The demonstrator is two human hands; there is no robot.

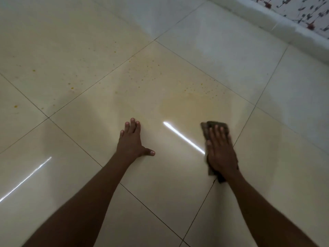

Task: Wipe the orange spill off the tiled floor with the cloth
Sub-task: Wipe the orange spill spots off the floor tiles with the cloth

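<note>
I have only the one view to work from, the wide-angle camera on the person's head; it looks forward and steeply down onto the glossy cream tiled floor (71, 50), from close above it; both bare forearms run in from the bottom edge, so the left hand (132, 141) and the right hand (220, 150) sit just below the middle of the frame; the far top right corner reaches the pale skirting ledge (267, 18) and a strip of flower-patterned wall covering (302, 9); straight grout lines bend toward the edges; no second view shares this ground.
</note>
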